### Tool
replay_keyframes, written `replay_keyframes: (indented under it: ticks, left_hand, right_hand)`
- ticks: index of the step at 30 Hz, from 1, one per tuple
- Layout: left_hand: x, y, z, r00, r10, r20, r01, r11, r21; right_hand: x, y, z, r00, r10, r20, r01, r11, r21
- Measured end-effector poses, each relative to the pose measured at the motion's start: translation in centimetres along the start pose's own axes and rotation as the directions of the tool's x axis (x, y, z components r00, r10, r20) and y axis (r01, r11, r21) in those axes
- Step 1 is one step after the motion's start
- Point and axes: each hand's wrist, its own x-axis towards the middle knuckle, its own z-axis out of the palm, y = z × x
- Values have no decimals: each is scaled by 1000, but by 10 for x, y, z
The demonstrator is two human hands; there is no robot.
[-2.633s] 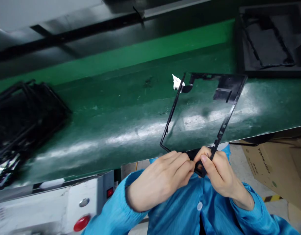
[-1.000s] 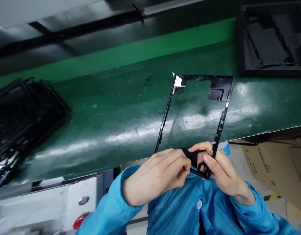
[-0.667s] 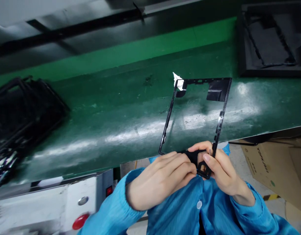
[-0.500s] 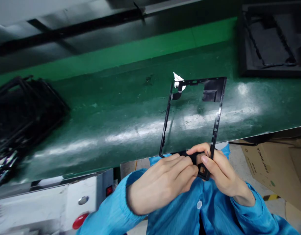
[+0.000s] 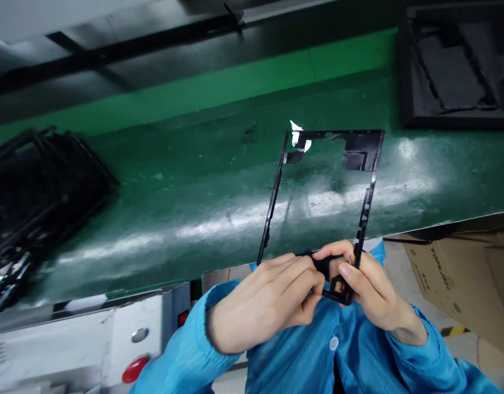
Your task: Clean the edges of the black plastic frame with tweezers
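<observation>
A thin black rectangular frame (image 5: 364, 213) is held at its near end, tilted above the green bench edge. Dark flat panels fill its far right corner, and a small dark tab sits at its far left. My right hand (image 5: 377, 284) grips the near right corner, thumb on top and index finger reaching over the near bar. My left hand (image 5: 276, 295) is closed on the near bar, left of the right hand; its fingertips are partly hidden behind its own knuckles. A scrap of white paper (image 5: 295, 133) shows behind the frame's far left corner.
On the green bench (image 5: 202, 180), a heap of black frames (image 5: 38, 191) lies at the left. A dark tray (image 5: 411, 117) at the far right holds another black frame. Below left stands a white machine with a red button (image 5: 135, 369); cardboard (image 5: 449, 273) lies at lower right.
My left hand has slid a little to the left along the near bar. The frame has turned slightly, its far right corner shifting right; my right hand keeps its grip.
</observation>
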Motion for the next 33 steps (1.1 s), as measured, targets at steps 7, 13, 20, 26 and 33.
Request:
replay_keyframes:
  ticks: [7,13,20,26,33]
  left_hand:
    - [0,-2,-6,998,-37,-48,33,995,-92]
    - [0,1,-3,993,-66,-98,38,966,-256]
    - [7,4,2,997,-45,-59,28,964,-265]
    - [5,-4,1,996,-68,-60,53,974,-221]
    - [2,-3,-14,992,-121,-36,112,974,-195]
  right_hand:
    - [1,0,1,997,79,27,-82,979,188]
    - [6,-5,6,990,141,21,-139,920,368]
    - [7,-5,8,986,162,33,-162,908,386]
    - [6,-2,4,988,154,1,-144,926,349]
    - [5,1,0,989,149,-19,-137,946,292]
